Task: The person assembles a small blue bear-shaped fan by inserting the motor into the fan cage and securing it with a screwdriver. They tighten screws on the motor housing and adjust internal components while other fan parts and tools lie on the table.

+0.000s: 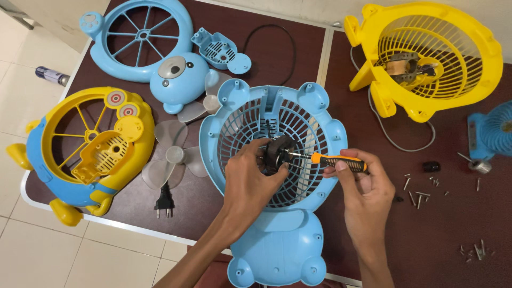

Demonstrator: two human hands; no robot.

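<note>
The left hand closes its fingers around the black motor, steadying it against the blue fan grille lying flat on the desk. The right hand pinches the orange-handled screwdriver, its tip level at the motor. Loose screws lie near the right hand.

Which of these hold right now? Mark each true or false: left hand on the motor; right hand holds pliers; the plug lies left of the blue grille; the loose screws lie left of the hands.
1. The left hand grips the black motor at the blue grille. True.
2. The right hand holds pliers. False: it holds a screwdriver.
3. The plug lies left of the grille. True.
4. The loose screws lie left of the hands. False: they lie to the right.
</note>
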